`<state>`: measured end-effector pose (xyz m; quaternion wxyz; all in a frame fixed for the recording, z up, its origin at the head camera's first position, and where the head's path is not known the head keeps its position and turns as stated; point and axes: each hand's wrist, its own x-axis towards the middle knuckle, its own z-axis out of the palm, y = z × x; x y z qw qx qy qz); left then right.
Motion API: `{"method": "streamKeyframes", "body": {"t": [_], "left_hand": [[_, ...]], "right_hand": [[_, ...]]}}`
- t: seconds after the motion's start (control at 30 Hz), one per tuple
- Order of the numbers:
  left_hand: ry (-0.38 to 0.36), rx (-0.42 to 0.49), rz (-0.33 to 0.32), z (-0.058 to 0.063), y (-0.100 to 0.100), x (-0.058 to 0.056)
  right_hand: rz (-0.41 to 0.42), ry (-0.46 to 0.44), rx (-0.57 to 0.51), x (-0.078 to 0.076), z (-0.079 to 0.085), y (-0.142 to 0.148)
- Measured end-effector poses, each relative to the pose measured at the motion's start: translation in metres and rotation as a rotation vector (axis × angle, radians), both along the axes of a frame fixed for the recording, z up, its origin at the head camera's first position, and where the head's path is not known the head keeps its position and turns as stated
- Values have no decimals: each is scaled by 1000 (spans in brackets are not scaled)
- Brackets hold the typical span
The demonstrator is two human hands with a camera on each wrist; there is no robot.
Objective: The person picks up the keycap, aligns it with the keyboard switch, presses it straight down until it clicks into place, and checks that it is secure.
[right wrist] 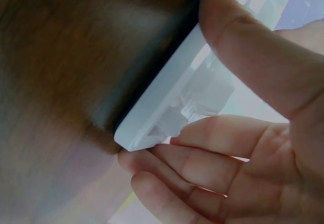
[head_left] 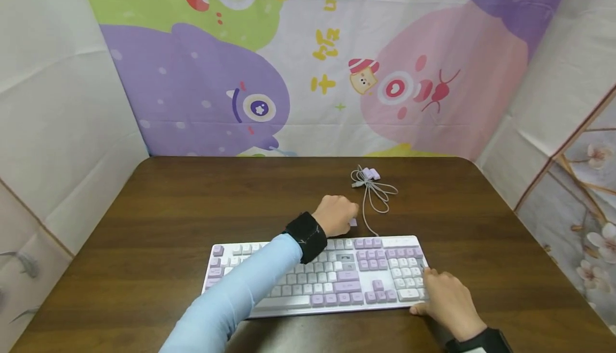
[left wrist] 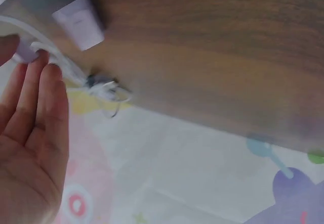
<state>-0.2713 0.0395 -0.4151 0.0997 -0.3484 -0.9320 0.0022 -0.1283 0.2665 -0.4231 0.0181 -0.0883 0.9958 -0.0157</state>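
Observation:
A white keyboard (head_left: 286, 302) with white and lilac keys lies across the front of the table. My left arm crosses over it and hides part of its keys. Behind its back edge, my left hand (head_left: 337, 215) pinches a small lilac keycap (left wrist: 25, 51) between thumb and fingertips. Another lilac keycap (left wrist: 80, 24) rests on the wood close by in the left wrist view. At the keyboard's right end, my right hand (head_left: 449, 299) grips the front corner, its thumb along the front edge and its fingers against the side.
Beyond the left hand, a coiled white cable (head_left: 377, 190) runs back from the keyboard, with lilac pieces (head_left: 370, 173) at its far end. The brown table (head_left: 159, 203) ends at a printed cartoon cloth (head_left: 317, 123), and pale cloth walls (head_left: 62, 101) flank it.

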Motion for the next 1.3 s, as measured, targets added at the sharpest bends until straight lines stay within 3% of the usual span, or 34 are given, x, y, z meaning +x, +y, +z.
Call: {"method": "streamKeyframes", "body": {"t": [0.2,0.43,0.67,0.87,1.3], "left_hand": [[-42,17,-17,17,-5,24],[13,87,-12,20,-11,50],[-50,54,-47,22,-6,68],[-87,8,-34,17,-4,74],[-101,48,-36,11,-12,74]], "right_hand": [[-6,-7,2,1,1,3],[6,13,10,1,2,3],[5,-4,16,1,1,3],[1,0,6,1,0,2],[15,20,8,0,-2,0]]}}
